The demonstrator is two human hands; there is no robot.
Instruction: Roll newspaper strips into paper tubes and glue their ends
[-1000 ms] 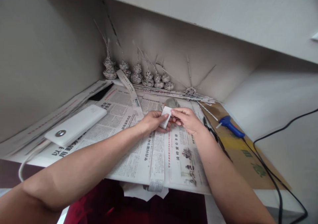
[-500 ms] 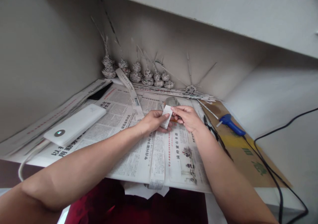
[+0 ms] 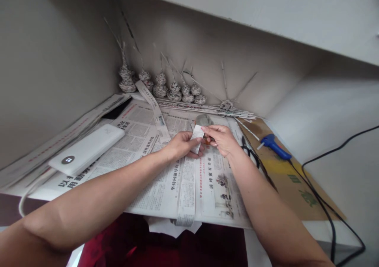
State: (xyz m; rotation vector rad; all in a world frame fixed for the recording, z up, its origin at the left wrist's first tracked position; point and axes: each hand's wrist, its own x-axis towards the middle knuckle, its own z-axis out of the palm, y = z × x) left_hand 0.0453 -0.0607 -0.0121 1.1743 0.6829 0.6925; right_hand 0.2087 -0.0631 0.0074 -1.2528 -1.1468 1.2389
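Note:
My left hand (image 3: 186, 143) pinches a strip of printed newspaper (image 3: 197, 132) between thumb and fingers. At the strip's upper right edge, my right hand (image 3: 220, 138) grips it with its fingertips. The hands are close together above the newspaper-covered table (image 3: 160, 172). A long newspaper strip (image 3: 186, 192) runs below them and hangs over the table's front edge. Just behind the hands sits a grey round object (image 3: 204, 120), possibly a roll of tape. Something orange shows under my right fingers, mostly hidden.
Several woven paper gourds (image 3: 160, 86) stand along the back wall, behind thin paper rods (image 3: 201, 109). A white power bank (image 3: 89, 146) lies left. Black-handled scissors (image 3: 250, 150) and a blue glue gun (image 3: 276, 146) with a black cord lie right, near cardboard (image 3: 299, 188). A slanted panel hangs above.
Both hands keep hold of the newspaper strip, which has shifted very slightly. The whole view has drifted a little to the left.

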